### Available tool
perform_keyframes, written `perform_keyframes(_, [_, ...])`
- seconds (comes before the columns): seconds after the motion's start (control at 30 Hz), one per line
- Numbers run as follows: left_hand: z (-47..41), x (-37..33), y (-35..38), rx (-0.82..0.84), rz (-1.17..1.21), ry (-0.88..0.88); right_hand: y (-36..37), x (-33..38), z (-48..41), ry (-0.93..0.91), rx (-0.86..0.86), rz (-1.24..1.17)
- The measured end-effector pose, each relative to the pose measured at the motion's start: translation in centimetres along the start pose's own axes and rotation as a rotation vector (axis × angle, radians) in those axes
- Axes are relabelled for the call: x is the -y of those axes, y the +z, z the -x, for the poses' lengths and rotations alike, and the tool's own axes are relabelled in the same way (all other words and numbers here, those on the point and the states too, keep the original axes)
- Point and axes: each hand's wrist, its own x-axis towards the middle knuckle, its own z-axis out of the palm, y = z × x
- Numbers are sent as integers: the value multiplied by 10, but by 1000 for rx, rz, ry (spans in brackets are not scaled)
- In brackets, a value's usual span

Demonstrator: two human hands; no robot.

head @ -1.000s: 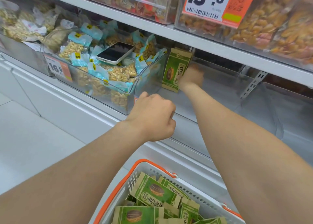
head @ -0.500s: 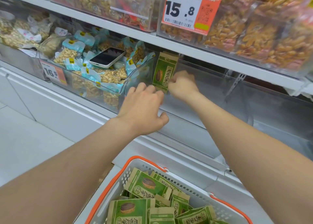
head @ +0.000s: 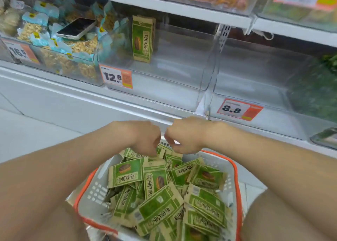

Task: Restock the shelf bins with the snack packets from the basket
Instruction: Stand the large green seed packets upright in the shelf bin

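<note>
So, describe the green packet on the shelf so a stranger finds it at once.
Find the clear bin with the 12.8 price tag. One green packet stands upright by its left wall; the other packets lie piled in the basket.

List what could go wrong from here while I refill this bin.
1. The lone green packet stands upright in the 12.8 bin; packets dropped beside it may topple it.
2. The phone lies tilted atop the nut packets next door; a knock could slide it off, or it may be forgotten.
3. The left hand and right hand reach into the far end of the heaped basket; loose packets may spill over its rim.
</note>
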Motion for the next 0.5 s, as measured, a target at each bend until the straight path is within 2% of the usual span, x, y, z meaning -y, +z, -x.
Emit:
perform_keyframes(0.07, [-12, -14, 25, 120, -70, 17, 20, 2, 5, 44, 210, 9])
perform_keyframes(0.13, [-19, -26, 46, 201, -133, 26, 33, 7, 9, 73, 288, 25])
perform_keyframes(0.27, [-20, -38, 65, 248, -138, 39, 41, 15, 13, 17, 187, -19])
perform_keyframes(0.37, [-24, -37, 71, 181, -76, -7, 42, 21, 18, 2, 160, -49])
perform_keyframes(0.5, [-25, -33, 65, 151, 166, -48, 45, 26, 20, -13, 187, -45])
